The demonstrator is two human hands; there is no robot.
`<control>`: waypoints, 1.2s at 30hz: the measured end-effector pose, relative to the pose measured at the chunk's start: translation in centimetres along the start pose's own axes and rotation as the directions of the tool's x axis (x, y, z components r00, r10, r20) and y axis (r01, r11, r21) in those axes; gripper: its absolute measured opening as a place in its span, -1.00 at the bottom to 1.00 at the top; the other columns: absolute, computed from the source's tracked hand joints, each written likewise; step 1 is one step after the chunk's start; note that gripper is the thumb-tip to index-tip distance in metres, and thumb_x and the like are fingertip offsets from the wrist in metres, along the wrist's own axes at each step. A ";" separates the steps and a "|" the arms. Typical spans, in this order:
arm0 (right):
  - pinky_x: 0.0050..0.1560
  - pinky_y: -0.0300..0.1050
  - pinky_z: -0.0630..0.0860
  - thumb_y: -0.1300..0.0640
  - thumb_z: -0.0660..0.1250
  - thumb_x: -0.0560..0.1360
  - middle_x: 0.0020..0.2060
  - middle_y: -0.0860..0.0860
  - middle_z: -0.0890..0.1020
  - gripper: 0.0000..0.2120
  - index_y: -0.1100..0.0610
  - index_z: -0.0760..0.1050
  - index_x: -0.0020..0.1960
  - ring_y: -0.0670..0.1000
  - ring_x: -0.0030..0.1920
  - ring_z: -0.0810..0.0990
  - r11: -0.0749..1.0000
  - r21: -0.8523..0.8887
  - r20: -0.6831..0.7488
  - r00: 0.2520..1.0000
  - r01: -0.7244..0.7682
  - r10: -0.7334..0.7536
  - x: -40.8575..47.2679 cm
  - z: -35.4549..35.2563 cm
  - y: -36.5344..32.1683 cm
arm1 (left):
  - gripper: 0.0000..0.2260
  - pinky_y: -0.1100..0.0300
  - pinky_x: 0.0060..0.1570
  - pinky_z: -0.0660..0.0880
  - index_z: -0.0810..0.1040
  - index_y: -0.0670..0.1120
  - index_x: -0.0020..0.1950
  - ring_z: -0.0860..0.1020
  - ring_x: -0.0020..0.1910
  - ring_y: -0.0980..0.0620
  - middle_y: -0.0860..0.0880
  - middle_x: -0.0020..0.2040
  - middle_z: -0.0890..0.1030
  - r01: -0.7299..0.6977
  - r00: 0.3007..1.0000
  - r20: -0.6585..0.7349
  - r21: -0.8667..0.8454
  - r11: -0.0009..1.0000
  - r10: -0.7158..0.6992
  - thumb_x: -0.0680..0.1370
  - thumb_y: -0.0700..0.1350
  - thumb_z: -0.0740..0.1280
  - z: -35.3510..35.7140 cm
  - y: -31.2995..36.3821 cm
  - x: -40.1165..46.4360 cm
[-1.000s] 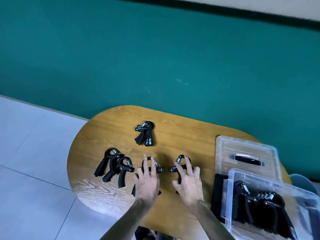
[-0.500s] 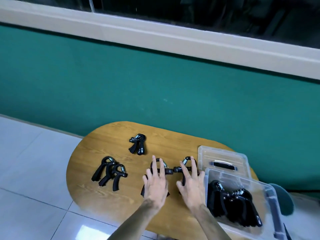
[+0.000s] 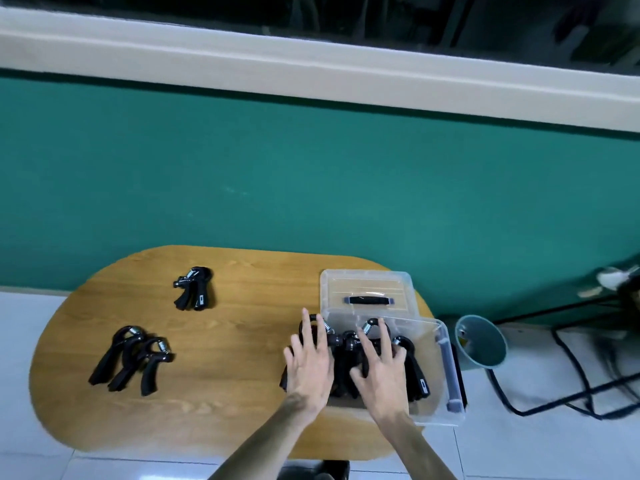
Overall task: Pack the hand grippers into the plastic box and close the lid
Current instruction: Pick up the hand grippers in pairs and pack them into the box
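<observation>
- Wood-grain brown is seen on the long round-ended table [image 3: 225, 403].
- A black hand gripper [image 3: 313, 332] with a shiny spring is pressed by the left hand [image 3: 308, 365], fingers spread flat.
- Another gripper [image 3: 372, 329] is covered by the right hand [image 3: 379, 370], fingers apart, over the clear plastic box [image 3: 446, 375] at the right edge.
- The clear lid [image 3: 367, 289] is laid flat behind the box.
- Three more grippers [image 3: 131, 358] are grouped near the left edge, and more [image 3: 194, 287] lie by the far edge.

Two bare forearms enter from the bottom edge of the frame, lower centre, each ending in a bare hand — the left hand [image 3: 309, 365] and the right hand [image 3: 380, 370]. No sleeve, glove, watch or ring shows on either — both arms are uncovered up to the frame's edge. The fingernails look short.
</observation>
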State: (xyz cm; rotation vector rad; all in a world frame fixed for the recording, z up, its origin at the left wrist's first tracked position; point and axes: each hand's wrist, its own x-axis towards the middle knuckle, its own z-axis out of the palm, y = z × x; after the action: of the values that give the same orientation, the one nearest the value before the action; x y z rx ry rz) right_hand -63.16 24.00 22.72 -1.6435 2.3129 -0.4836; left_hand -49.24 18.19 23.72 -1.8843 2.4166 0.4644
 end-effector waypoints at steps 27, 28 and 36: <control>0.22 0.34 0.41 0.13 0.45 0.49 0.62 0.13 0.09 -0.31 -0.03 0.28 0.55 0.42 0.24 0.38 0.996 0.061 0.241 0.969 -0.065 0.048 5.1 5.8 17.4 | -0.34 -0.10 0.32 0.34 -0.29 -0.07 0.64 0.31 0.31 -0.15 -0.15 0.62 -0.37 0.150 0.956 0.251 0.039 0.988 -0.155 0.70 -0.06 0.10 13.0 9.9 7.1; 0.22 0.35 0.40 0.14 0.44 0.49 0.62 0.13 0.08 -0.31 -0.02 0.27 0.56 0.43 0.24 0.38 0.996 0.064 0.243 0.969 -0.058 0.041 5.1 6.1 17.6 | -0.33 -0.11 0.34 0.33 -0.31 -0.07 0.63 0.30 0.32 -0.15 -0.14 0.61 -0.38 0.145 0.951 0.270 0.042 0.989 -0.151 0.70 -0.09 0.10 13.3 9.9 7.0; 0.22 0.32 0.42 0.17 0.38 0.54 0.63 0.08 0.02 -0.32 -0.06 0.21 0.58 0.39 0.28 0.40 0.997 0.067 0.247 0.969 -0.042 0.024 4.8 6.8 18.3 | -0.32 -0.18 0.47 0.21 -0.45 -0.03 0.56 0.24 0.39 -0.13 -0.10 0.60 -0.43 0.135 0.944 0.301 0.022 0.991 -0.135 0.71 -0.15 0.06 14.3 9.7 6.9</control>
State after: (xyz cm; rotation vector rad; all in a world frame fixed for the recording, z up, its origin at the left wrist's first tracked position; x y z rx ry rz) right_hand -77.71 24.27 8.81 -1.5344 2.1137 -0.3298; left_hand -62.46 17.51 10.66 -1.8092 2.0786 0.6861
